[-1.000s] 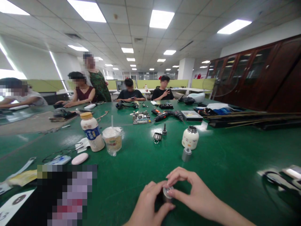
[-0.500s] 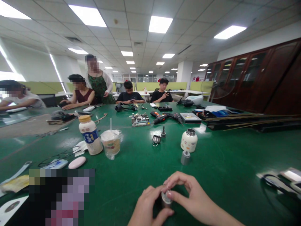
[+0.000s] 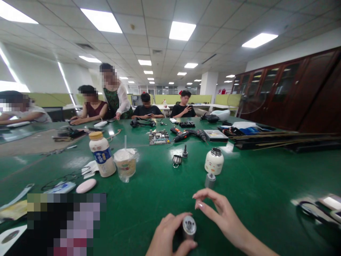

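Note:
A small silver-grey metal cylinder (image 3: 189,227) stands at the front of the green table, its round top end showing a recess and small holes. My left hand (image 3: 167,234) wraps round it, forefinger at the back and thumb at the front. Just right of it and a little higher, my right hand (image 3: 220,215) hovers with thumb and fingertips drawn together in a pinch. Whatever may be between those fingertips is too small to make out. Beyond my right hand, a second grey metal cylinder (image 3: 210,181) with a small raised piece on top stands in front of a white open-topped bottle (image 3: 214,161).
A drink bottle (image 3: 102,154) and a lidded plastic cup (image 3: 125,164) stand left. Farther back lie a metal cap (image 3: 177,160), a dark tool bit (image 3: 184,152), a circuit board (image 3: 159,137) and power drills (image 3: 182,135). Several people are around the table's far side.
My right hand has lifted off the cylinder's top and moved up and right, uncovering the end. My left hand has kept its hold. A standing person across the table has leaned forward.

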Tool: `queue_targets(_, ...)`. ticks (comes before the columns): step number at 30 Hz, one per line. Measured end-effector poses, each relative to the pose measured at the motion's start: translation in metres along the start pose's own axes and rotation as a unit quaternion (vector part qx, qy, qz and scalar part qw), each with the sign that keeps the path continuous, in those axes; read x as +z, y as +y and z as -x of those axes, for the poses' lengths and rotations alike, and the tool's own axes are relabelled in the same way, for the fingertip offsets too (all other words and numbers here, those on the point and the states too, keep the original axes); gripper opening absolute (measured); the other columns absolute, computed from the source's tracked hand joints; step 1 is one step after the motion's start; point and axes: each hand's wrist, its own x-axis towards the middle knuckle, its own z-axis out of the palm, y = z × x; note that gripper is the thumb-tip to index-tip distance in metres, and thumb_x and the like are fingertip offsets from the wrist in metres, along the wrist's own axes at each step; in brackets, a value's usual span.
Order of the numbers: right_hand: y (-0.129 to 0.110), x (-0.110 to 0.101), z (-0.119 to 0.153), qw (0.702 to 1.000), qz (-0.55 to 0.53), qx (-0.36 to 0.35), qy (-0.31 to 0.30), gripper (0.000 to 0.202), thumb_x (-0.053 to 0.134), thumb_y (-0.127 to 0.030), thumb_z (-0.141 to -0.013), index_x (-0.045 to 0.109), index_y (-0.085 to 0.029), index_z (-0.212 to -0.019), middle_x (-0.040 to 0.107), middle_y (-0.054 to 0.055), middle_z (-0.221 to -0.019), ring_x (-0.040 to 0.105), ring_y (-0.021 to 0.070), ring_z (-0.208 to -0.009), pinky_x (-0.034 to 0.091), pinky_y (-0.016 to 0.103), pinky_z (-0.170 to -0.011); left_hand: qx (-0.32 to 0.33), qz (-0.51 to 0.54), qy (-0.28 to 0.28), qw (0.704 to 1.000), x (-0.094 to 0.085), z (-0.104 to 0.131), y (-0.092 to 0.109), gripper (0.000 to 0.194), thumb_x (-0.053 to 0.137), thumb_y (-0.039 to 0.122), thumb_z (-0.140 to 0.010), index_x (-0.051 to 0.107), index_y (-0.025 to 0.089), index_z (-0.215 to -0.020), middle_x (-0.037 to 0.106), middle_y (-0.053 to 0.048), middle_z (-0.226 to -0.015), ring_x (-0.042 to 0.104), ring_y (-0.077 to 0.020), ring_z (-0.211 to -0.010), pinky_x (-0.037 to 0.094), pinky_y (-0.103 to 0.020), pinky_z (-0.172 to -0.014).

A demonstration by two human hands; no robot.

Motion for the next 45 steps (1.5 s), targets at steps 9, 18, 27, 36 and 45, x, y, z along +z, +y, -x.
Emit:
queue_targets(9, -0.008, 0.006, 0.005, 0.986, 0.12, -0.032, -0.108, 0.02, 0.066, -0.035, -0.084, 0.071, -0.033, -0.103, 0.057, 0.005, -0.123, 0.048, 0.026, -0.119, 0.034, 0.048, -0.104, -0.005, 0.004, 0.008, 1.0, -0.002, -0.002, 0.008, 0.038, 0.071, 0.025, -0.077, 0.062, 0.021, -0.113, 0.07, -0.004, -0.091, 0.06, -0.0205, -0.081, 0.048, -0.029, -0.074)
queue_targets(18, -0.011, 0.011, 0.002, 0.993, 0.083, 0.007, -0.089, 0.012, 0.062, -0.034, -0.087, 0.072, -0.027, -0.09, 0.063, 0.005, -0.11, 0.055, 0.023, -0.109, 0.04, 0.042, -0.099, 0.016, 0.021, 0.022, 0.999, 0.001, 0.001, 0.004, 0.047, 0.071, 0.026, -0.077, 0.057, 0.022, -0.122, 0.069, -0.003, -0.091, 0.06, -0.0199, -0.082, 0.048, -0.028, -0.075)
queue_targets(27, -0.009, 0.003, 0.0, 0.992, 0.043, 0.002, -0.117, 0.01, 0.063, -0.031, -0.087, 0.067, -0.023, -0.09, 0.063, 0.005, -0.108, 0.056, 0.0211, -0.108, 0.04, 0.04, -0.099, 0.001, 0.014, 0.011, 1.0, -0.003, -0.001, 0.01, 0.042, 0.071, 0.029, -0.079, 0.06, 0.021, -0.119, 0.07, -0.004, -0.092, 0.061, -0.0203, -0.083, 0.048, -0.029, -0.078)
queue_targets(36, -0.011, 0.002, 0.004, 0.987, 0.062, -0.01, -0.147, 0.023, 0.061, -0.034, -0.089, 0.067, -0.029, -0.11, 0.062, 0.006, -0.122, 0.051, 0.0238, -0.118, 0.035, 0.047, -0.104, -0.012, 0.017, 0.016, 1.0, -0.003, -0.001, 0.012, 0.039, 0.072, 0.024, -0.077, 0.062, 0.022, -0.115, 0.07, -0.003, -0.091, 0.061, -0.0202, -0.082, 0.049, -0.028, -0.075)
queue_targets(45, -0.005, -0.003, -0.004, 0.999, 0.037, 0.002, -0.036, 0.03, 0.052, -0.04, -0.093, 0.067, -0.02, -0.077, 0.069, 0.007, -0.098, 0.061, 0.0235, -0.099, 0.045, 0.042, -0.093, -0.01, 0.022, 0.019, 1.0, -0.003, 0.0, 0.01, 0.046, 0.072, 0.024, -0.076, 0.059, 0.023, -0.12, 0.07, -0.004, -0.1, 0.062, -0.0206, -0.088, 0.049, -0.03, -0.081)
